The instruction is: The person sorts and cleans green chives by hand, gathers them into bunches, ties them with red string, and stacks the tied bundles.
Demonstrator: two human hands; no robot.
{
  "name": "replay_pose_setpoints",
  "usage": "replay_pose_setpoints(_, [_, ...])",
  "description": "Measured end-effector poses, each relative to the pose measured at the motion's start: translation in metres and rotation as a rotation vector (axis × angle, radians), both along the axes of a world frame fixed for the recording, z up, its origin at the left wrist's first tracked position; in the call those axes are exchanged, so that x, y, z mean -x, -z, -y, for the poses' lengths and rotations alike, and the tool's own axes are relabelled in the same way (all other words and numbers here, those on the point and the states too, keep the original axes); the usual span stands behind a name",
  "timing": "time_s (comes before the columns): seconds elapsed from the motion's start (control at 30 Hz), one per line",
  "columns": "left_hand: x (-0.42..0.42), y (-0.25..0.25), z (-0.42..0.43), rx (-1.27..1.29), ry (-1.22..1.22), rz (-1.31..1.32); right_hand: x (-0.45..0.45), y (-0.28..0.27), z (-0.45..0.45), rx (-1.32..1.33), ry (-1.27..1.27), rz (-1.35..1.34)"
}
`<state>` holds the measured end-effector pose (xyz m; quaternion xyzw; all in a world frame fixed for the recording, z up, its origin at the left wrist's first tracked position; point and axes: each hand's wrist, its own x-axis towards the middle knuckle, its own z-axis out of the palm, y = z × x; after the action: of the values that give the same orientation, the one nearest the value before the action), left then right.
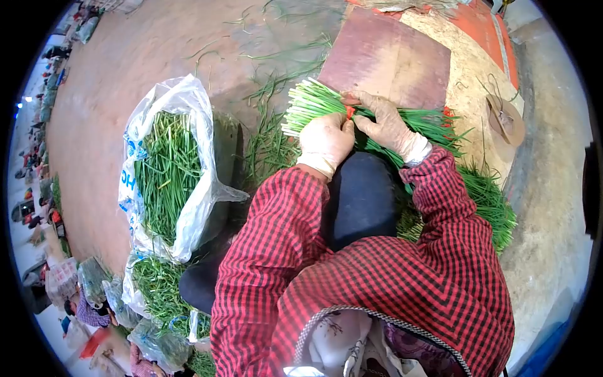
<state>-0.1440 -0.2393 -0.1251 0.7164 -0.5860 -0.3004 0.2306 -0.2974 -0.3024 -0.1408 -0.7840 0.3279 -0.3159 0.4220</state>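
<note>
A bunch of garlic chives (309, 103) lies across my raised knee, pale cut stems to the left and green leaves to the right. My left hand (326, 143), in a thin pale glove, is closed around the stem side from the near edge. On the leaf side my right hand (383, 124), also gloved, is curled over the bunch. Between both thumbs shows a red tie (350, 112) around the stems. Whether its ends are fastened is hidden by my fingers. Another red band (448, 116) shows among leaves beyond my right wrist.
To my left stands an open plastic bag (207, 135) packed with chives (168, 179). Loose leaves (270, 135) litter the floor (100, 125). A reddish board (383, 56) lies ahead; a round brown disc (504, 120) sits at right. More chives (493, 207) lie beside my right arm.
</note>
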Motion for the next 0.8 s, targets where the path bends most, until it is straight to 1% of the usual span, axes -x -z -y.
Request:
replay_pose_setpoints(0.1, [0.0, -0.005, 0.001, 0.0, 0.017, 0.043, -0.004, 0.006, -0.002, 0.044, 0.034, -0.014])
replay_pose_setpoints(0.17, [0.003, -0.003, 0.0, 0.033, 0.034, 0.074, -0.006, 0.014, -0.001, -0.061, 0.093, -0.027])
replay_pose_setpoints(0.2, [0.004, -0.004, -0.001, 0.03, 0.027, 0.079, -0.007, 0.013, -0.002, -0.064, 0.085, -0.022])
replay_pose_setpoints(0.27, [0.002, -0.006, -0.003, 0.098, 0.131, 0.126, -0.011, 0.013, -0.003, -0.16, 0.207, 0.054])
replay_pose_setpoints(0.33, [0.003, -0.007, -0.007, 0.237, 0.191, 0.188, -0.009, 0.015, -0.002, -0.085, 0.217, 0.098])
replay_pose_setpoints(0.4, [0.004, -0.005, -0.008, 0.328, 0.26, 0.284, -0.01, 0.018, 0.001, 0.176, 0.247, 0.029])
replay_pose_setpoints(0.43, [0.002, -0.021, -0.009, 0.301, 0.322, 0.43, -0.011, 0.012, 0.0, 0.176, 0.235, 0.035])
replay_pose_setpoints(0.47, [0.001, -0.036, -0.012, 0.295, 0.313, 0.435, -0.009, 0.003, -0.005, 0.105, 0.272, 0.025])
replay_pose_setpoints(0.5, [-0.001, -0.053, -0.014, 0.402, 0.293, 0.391, -0.009, -0.002, -0.01, 0.033, 0.312, 0.015])
replay_pose_setpoints(0.53, [-0.003, -0.061, -0.015, 0.512, 0.275, 0.348, -0.01, 0.001, -0.011, 0.176, 0.314, 0.03])
replay_pose_setpoints(0.57, [-0.008, -0.058, -0.005, 0.513, 0.268, 0.353, -0.015, -0.001, -0.014, 0.224, 0.33, 0.054])
replay_pose_setpoints(0.63, [-0.019, -0.045, 0.027, 0.839, 0.135, 0.33, -0.022, -0.017, -0.017, 0.266, 0.337, 0.075])
replay_pose_setpoints(0.67, [-0.026, -0.023, 0.035, 0.741, 0.09, 0.261, -0.022, -0.033, -0.014, 0.212, 0.312, 0.085])
replay_pose_setpoints(0.7, [-0.036, -0.016, 0.036, 0.634, 0.105, 0.299, -0.02, -0.048, -0.009, 0.161, 0.293, 0.092])
replay_pose_setpoints(0.73, [-0.047, -0.022, 0.036, 0.528, 0.121, 0.336, -0.018, -0.06, -0.004, 0.167, 0.3, 0.088])
replay_pose_setpoints(0.8, [-0.053, -0.04, 0.027, 0.527, 0.077, 0.342, -0.017, -0.077, 0.007, 0.08, 0.378, 0.408])
